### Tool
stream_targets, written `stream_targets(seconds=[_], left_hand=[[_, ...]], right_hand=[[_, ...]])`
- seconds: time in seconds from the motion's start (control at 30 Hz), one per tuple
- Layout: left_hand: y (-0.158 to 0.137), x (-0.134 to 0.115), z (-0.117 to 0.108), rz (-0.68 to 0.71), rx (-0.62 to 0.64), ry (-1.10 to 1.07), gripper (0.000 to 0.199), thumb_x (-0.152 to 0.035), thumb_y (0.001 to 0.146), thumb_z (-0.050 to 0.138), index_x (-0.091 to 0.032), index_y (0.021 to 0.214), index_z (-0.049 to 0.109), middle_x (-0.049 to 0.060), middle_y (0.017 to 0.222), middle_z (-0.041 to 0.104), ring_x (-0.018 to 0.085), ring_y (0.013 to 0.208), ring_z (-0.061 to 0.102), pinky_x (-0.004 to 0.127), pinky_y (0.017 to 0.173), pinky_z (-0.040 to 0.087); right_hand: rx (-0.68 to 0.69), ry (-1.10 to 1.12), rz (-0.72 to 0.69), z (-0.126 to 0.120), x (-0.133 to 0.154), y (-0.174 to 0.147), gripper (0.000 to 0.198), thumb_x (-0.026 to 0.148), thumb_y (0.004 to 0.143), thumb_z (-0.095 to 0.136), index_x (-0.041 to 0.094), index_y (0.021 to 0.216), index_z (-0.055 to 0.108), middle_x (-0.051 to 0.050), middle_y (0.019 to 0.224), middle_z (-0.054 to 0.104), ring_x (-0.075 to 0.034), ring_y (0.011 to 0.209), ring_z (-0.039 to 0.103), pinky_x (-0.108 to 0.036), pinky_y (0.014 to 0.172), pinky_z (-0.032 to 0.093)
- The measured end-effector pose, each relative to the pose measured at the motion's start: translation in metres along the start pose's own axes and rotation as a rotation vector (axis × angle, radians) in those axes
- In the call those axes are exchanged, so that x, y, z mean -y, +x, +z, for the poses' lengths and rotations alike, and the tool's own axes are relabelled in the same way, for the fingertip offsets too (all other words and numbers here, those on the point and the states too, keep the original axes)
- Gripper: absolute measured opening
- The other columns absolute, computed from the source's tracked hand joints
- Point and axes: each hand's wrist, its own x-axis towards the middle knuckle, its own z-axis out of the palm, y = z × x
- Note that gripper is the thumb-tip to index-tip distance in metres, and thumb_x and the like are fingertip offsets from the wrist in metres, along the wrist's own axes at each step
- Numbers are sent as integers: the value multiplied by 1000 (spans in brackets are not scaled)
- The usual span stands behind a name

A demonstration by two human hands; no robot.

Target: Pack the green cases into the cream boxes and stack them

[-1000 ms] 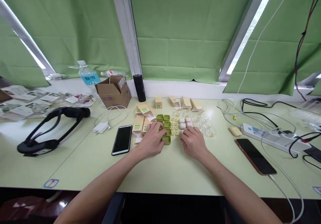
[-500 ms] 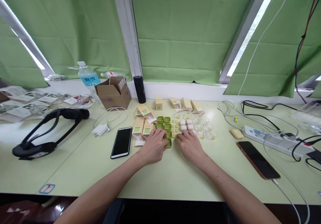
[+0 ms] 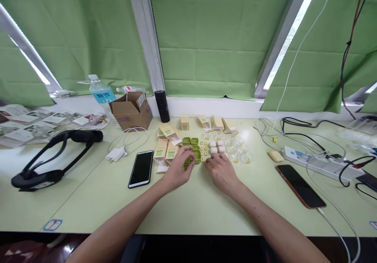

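Water bottle (image 3: 97, 85): its blue label (image 3: 104, 96) showed you two white Chinese characters, seemingly 飘雪.
Cardboard box (image 3: 132, 116): the purple lettering (image 3: 124, 118) on its front was too blurred for you to read.
Table sticker (image 3: 53, 225): you saw a red mark within a blue outline, its meaning unclear.

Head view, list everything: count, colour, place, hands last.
Trays: several, green, centre
Small pieces: several, yellow, beside trays
Blocks: several, whitish, beside small pieces
Plastic pieces: several, clear, beside blocks
Cartons: several, beige, behind and left of trays
Phones: two, dark-screened, left and right
Headset: one, black, left
Packs: several, white, left
Bottles: two, clear, left
Box: one, brown, back left
Cylinder: one, black, beside box
Charger: one, white, left
Power strip: one, white, right
Oval object: one, beige, right
Cables: several, white and black, mostly right
Curtains: several, green, behind
Table: one, pale, underneath
Left hand: one, bare, at trays
Right hand: one, bare, near blocks
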Motion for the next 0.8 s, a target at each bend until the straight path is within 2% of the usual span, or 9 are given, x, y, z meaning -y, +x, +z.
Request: stream_targets(seconds=[0.1, 0.17, 0.23, 0.33, 0.47, 0.53, 0.63, 0.7, 0.8], left_hand=[[8, 3, 2, -56, -76, -101, 6, -17, 92, 54, -21, 96, 55, 12, 127, 61, 27, 124, 58, 42, 98, 49], [15, 5, 3, -87, -114, -215, 15, -20, 91, 58, -22, 105, 55, 13, 129, 62, 27, 120, 60, 41, 95, 49], [23, 6, 5, -126, -166, -396, 32, -24, 88, 65, -22, 116, 52, 12, 125, 63, 25, 116, 61, 39, 92, 49], [36, 5, 8, -221, -227, -718, 50, -30, 82, 77, -23, 122, 48, 9, 117, 65, 23, 110, 64, 37, 92, 50], [46, 7, 13, -339, -290, -1038, 53, -30, 76, 85, -22, 120, 56, 7, 115, 66, 19, 103, 65, 33, 92, 50], [45, 13, 17, -376, -308, -1117, 52, -28, 74, 87, -20, 118, 62, 7, 113, 67, 16, 97, 64, 29, 87, 50], [41, 23, 21, -389, -311, -1175, 50, -29, 76, 86, -17, 120, 67, 7, 109, 68, 14, 89, 62, 28, 80, 49], [37, 27, 22, -369, -300, -1183, 50, -32, 79, 83, -18, 125, 67, 8, 109, 70, 15, 92, 64, 30, 85, 50], [34, 27, 21, -331, -244, -1217, 54, -37, 83, 80, -20, 132, 64, 7, 111, 71, 20, 107, 66, 38, 100, 50]], right_hand=[[-26, 25, -8, 0, 0, -1, 19, 0, 84, 64, 18, 85, 71, -6, 86, 73, -21, 85, 54, -38, 79, 30], [-37, 34, -5, 0, 1, -1, 17, 3, 85, 65, 18, 81, 70, -5, 84, 73, -20, 83, 53, -37, 79, 29], [-49, 41, -3, 1, 2, -1, 14, 6, 86, 67, 18, 80, 70, -5, 83, 73, -20, 82, 53, -37, 79, 29], [-81, 41, -3, 3, 3, -1, 14, 7, 86, 67, 18, 78, 69, -4, 80, 72, -19, 81, 51, -37, 79, 29], [-131, 63, 14, 5, 3, -1, 18, 4, 86, 63, 18, 76, 67, -3, 78, 71, -18, 78, 52, -36, 79, 29], [-174, 107, 33, 4, 2, -1, 20, 1, 88, 60, 18, 79, 68, -3, 79, 72, -17, 77, 54, -36, 79, 30], [-266, 224, 109, 0, -2, -1, 22, 2, 91, 55, 18, 94, 70, -4, 89, 74, -17, 81, 59, -35, 80, 33], [-337, 325, 178, -4, -6, -1, 26, 3, 94, 51, 18, 105, 70, -6, 98, 75, -18, 87, 63, -35, 81, 37], [-443, 479, 278, -11, -13, 2, 29, 8, 97, 48, 21, 110, 70, -8, 103, 73, -21, 94, 66, -37, 83, 45]])
